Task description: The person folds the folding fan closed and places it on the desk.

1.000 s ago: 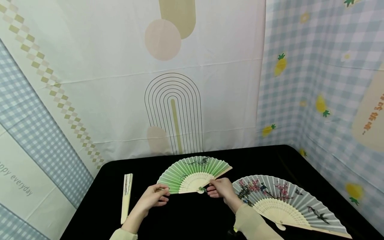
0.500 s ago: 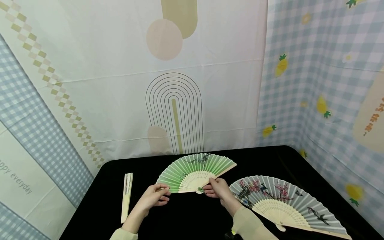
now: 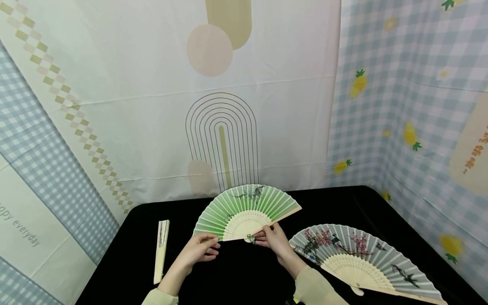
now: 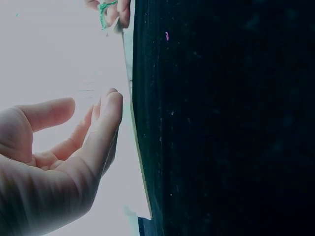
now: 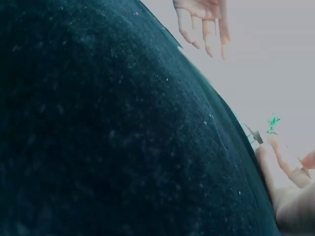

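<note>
A green folding fan (image 3: 245,203) is spread wide and held tilted up over the black table (image 3: 236,279). My right hand (image 3: 271,238) pinches it by the right end rib next to the pivot, where a green tassel (image 5: 272,123) hangs. My left hand (image 3: 201,249) is at the fan's lower left corner. In the left wrist view its fingertips (image 4: 114,98) touch the fan's edge, with the thumb held apart. Both forearms wear pale sleeves.
A second open fan (image 3: 362,254), grey with blossoms and birds, lies flat at the right front of the table. A closed fan (image 3: 161,250) lies at the left edge. Printed cloth backdrops (image 3: 228,106) stand close behind and on both sides.
The green fan has tipped up from the table and shifted slightly left. My right hand moved left with it toward the pivot; the left hand stayed at the left corner.
</note>
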`<state>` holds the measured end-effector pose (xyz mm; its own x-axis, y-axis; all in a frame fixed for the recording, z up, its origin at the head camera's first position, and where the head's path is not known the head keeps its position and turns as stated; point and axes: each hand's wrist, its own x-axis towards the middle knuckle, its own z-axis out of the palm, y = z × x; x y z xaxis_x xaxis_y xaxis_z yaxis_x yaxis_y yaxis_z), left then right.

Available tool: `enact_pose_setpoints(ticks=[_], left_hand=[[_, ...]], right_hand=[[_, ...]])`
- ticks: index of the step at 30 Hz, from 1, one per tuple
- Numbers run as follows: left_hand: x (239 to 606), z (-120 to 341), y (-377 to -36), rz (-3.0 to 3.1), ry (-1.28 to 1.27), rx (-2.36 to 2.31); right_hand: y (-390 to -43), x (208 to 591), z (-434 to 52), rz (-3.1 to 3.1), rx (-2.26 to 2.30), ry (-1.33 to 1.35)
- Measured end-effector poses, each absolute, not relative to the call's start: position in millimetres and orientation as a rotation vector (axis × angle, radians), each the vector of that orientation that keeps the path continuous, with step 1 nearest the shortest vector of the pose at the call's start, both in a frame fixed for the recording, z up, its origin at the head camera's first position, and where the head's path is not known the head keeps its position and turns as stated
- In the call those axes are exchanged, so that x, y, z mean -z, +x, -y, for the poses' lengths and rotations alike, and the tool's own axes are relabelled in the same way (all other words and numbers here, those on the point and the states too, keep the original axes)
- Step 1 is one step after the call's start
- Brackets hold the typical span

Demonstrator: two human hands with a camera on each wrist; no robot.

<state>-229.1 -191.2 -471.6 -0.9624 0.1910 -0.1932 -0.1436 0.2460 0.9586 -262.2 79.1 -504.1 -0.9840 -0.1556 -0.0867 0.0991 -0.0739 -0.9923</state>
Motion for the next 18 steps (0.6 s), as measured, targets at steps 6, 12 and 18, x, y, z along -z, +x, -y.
enact_pose_setpoints(ticks=[6, 12, 18], left_hand=[[472, 188, -231, -2.249, 0.078, -1.785], [471, 184, -236, -2.251, 0.071, -1.824], [459, 179, -242, -2.241, 0.088, -1.940]], right_hand=[[-261, 495, -79, -1.939, 2.274, -0.095], [-263, 482, -78, -1.912, 2.388, -0.120], [-268, 467, -79, -1.869, 2.478, -0.183]])
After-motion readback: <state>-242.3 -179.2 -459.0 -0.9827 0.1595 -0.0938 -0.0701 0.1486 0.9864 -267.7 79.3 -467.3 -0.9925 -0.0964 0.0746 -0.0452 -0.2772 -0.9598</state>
